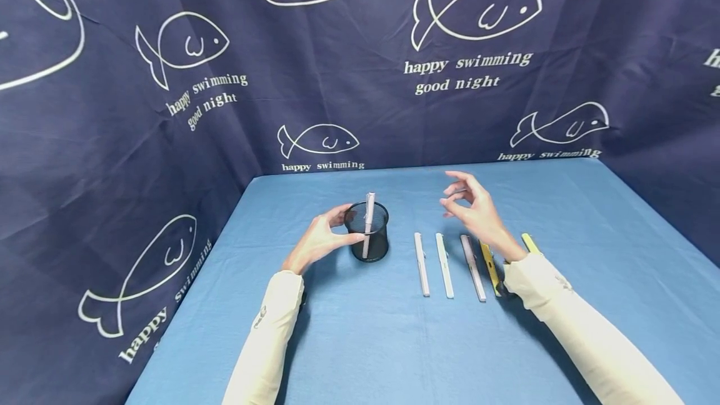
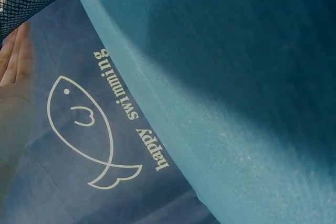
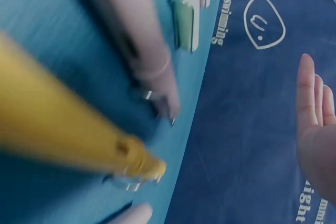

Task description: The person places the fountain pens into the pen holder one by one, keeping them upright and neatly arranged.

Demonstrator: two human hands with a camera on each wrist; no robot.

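Note:
A black mesh pen holder stands upright on the table, with one pale pink pen leaning inside it. My left hand grips the holder from its left side, thumb at the front and fingers behind. In the left wrist view, only the fingers and part of the mesh show. My right hand hovers with bent fingers and holds nothing. Below it lie a pale pink pen, a white-green pen, a pale mauve pen and a yellow pen, partly covered by the wrist.
A yellow-green pen lies right of the right wrist, its lower part hidden by the sleeve. Blue cloth covers the table. A dark blue curtain with white fish drawings hangs behind and to the sides.

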